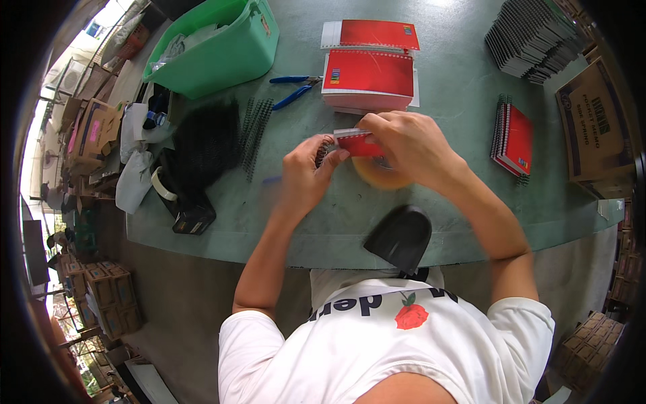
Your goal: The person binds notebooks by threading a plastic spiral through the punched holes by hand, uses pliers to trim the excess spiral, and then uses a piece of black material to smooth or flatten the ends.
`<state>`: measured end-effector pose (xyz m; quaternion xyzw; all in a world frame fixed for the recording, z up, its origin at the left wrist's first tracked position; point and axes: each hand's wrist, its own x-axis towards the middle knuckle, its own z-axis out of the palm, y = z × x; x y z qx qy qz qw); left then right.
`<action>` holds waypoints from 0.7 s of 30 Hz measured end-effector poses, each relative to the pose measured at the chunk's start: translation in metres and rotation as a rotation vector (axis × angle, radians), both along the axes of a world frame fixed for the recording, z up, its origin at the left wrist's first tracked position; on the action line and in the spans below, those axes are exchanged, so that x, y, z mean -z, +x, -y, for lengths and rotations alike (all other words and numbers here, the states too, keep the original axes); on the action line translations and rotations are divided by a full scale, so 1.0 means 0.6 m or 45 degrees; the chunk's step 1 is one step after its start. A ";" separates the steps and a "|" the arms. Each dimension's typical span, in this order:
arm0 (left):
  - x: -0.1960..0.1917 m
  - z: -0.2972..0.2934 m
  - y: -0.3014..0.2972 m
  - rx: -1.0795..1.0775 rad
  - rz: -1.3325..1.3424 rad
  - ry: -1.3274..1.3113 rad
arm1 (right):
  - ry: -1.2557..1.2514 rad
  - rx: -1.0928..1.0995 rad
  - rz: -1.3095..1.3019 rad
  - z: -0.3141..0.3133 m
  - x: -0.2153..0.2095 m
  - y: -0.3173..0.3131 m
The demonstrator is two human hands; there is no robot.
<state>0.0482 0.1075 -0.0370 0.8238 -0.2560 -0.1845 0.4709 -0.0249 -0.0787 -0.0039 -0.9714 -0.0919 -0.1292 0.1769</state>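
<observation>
Leaning over the green table (471, 215), a person in a white shirt with a red rose print works with both forearms coming up from the lower edge. Nearest the body, a black scoop-shaped piece (400, 236) sits at the table's edge. Just beyond it, the two hands meet over the middle of the table. The right hand (410, 145) is closed over a small red notebook (356, 143), fingers curled across its top and right side. The left hand (306, 176) pinches the notebook's left end, where a black spiral binding (324, 149) shows between thumb and fingers. A roll of clear tape (380, 174) lies on the table directly under the right hand, partly hidden.

To the left lie a heap of black spiral coils (205, 141) and a few loose coils (254, 135) beside it. To the right, a short stack of red spiral notebooks (515, 140) rests well apart from the hands.

Farther on, a taller pile of red-covered notebooks (369, 79) stands just past the hands, with blue-handled pliers (293, 89) beside it on the left. At the far edge are a green plastic bin (222, 54), a fanned stack of dark notebooks (531, 40) and a cardboard box (595, 121).
</observation>
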 end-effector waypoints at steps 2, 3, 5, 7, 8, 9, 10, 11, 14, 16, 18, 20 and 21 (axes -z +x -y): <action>-0.014 -0.008 -0.007 -0.052 -0.014 0.155 | -0.014 0.000 0.012 0.000 0.005 0.004; -0.017 -0.011 -0.009 -0.077 -0.020 0.226 | -0.005 0.004 -0.015 0.000 0.010 0.006; 0.009 -0.008 -0.023 0.080 0.060 0.136 | -0.048 0.010 -0.001 -0.005 0.021 0.013; 0.024 -0.014 -0.024 0.159 0.125 0.023 | -0.148 0.015 0.082 -0.015 0.028 0.021; 0.027 -0.019 -0.015 0.164 0.150 -0.048 | -0.161 -0.005 0.063 -0.016 0.028 0.021; 0.027 -0.024 -0.010 0.169 0.175 -0.118 | -0.174 -0.026 0.044 -0.017 0.028 0.020; 0.024 -0.027 -0.009 0.106 0.222 -0.157 | -0.186 -0.047 0.026 -0.018 0.027 0.019; 0.013 -0.027 -0.009 0.045 0.269 -0.198 | -0.176 -0.047 0.033 -0.018 0.026 0.017; -0.014 -0.024 -0.022 -0.122 0.301 -0.264 | -0.151 -0.040 0.045 -0.016 0.025 0.015; -0.016 -0.019 -0.029 -0.172 0.380 -0.286 | -0.142 -0.021 0.041 -0.016 0.027 0.017; -0.013 -0.015 -0.030 -0.172 0.550 -0.307 | -0.100 -0.025 0.066 -0.017 0.028 0.017; -0.020 -0.017 -0.030 -0.148 0.499 -0.221 | -0.055 -0.032 0.089 -0.020 0.027 0.015; -0.022 -0.017 -0.030 -0.135 0.474 -0.178 | -0.032 -0.037 0.099 -0.022 0.024 0.012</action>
